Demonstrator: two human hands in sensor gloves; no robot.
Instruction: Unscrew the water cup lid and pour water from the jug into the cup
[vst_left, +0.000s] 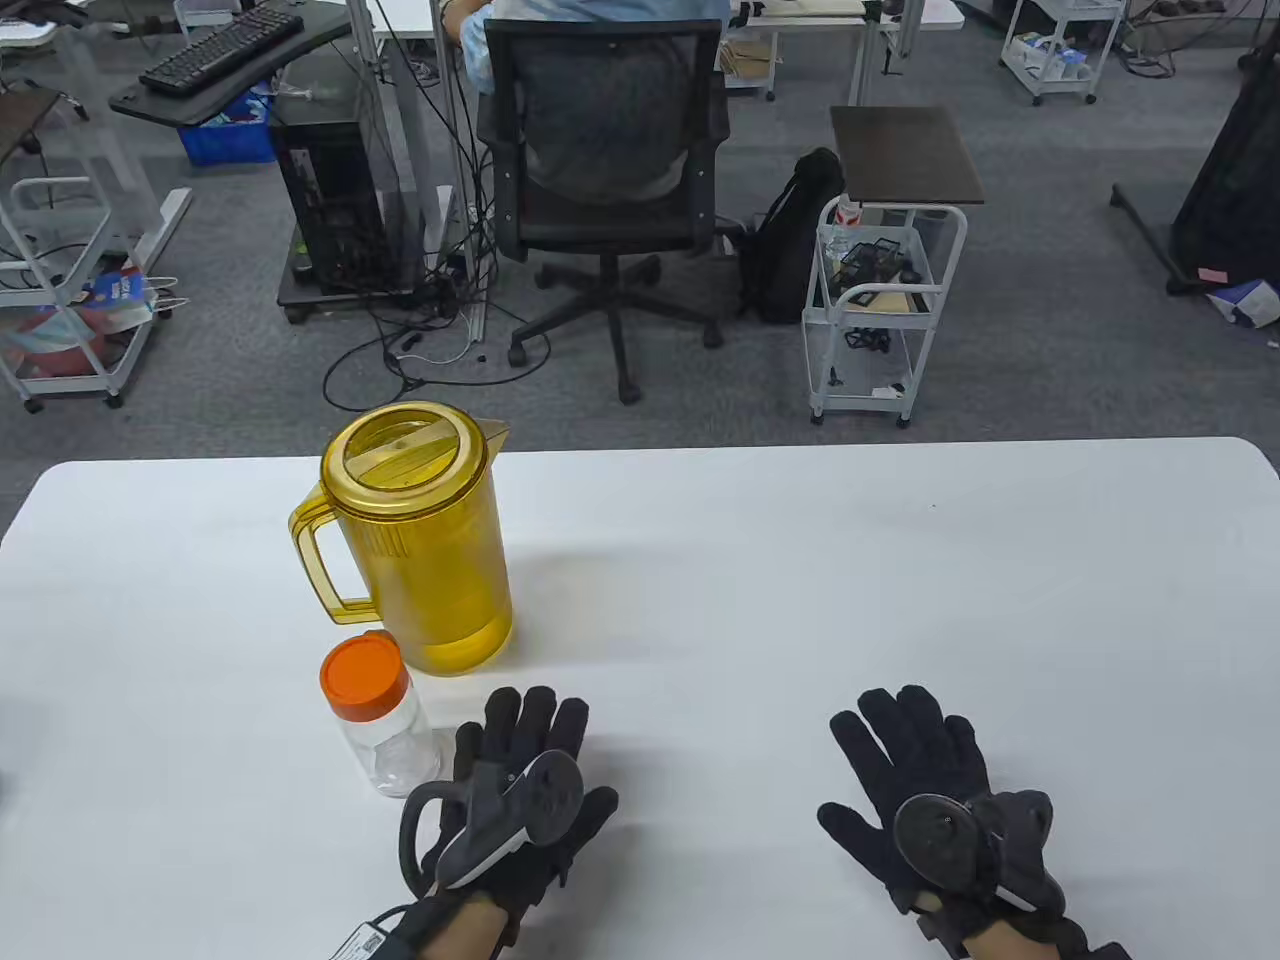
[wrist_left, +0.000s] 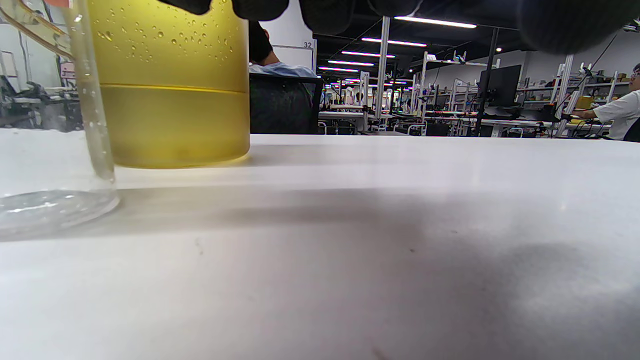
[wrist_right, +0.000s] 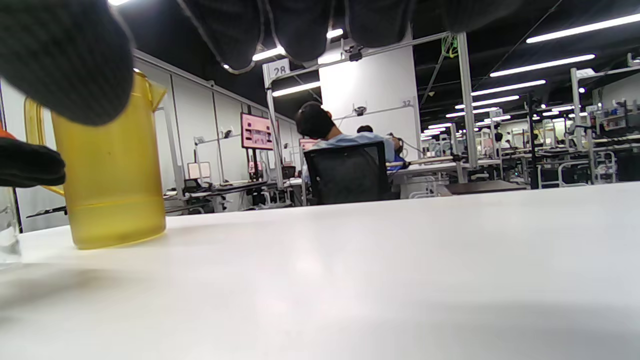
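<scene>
A yellow see-through jug (vst_left: 425, 540) with its lid on stands on the white table (vst_left: 800, 580), handle to the left, water low inside (wrist_left: 175, 125). Just in front of it stands a clear cup (vst_left: 385, 735) with an orange screw lid (vst_left: 362, 678). My left hand (vst_left: 520, 775) lies flat on the table, just right of the cup, fingers straight, holding nothing. My right hand (vst_left: 925, 770) lies flat further right, fingers spread, empty. The right wrist view shows the jug (wrist_right: 107, 200) at far left. The cup's clear base (wrist_left: 50, 200) fills the left edge of the left wrist view.
Beyond the table's far edge are an office chair (vst_left: 610, 190) with a person seated, a white trolley (vst_left: 880, 300), a backpack (vst_left: 790, 240) and a computer tower (vst_left: 330, 200).
</scene>
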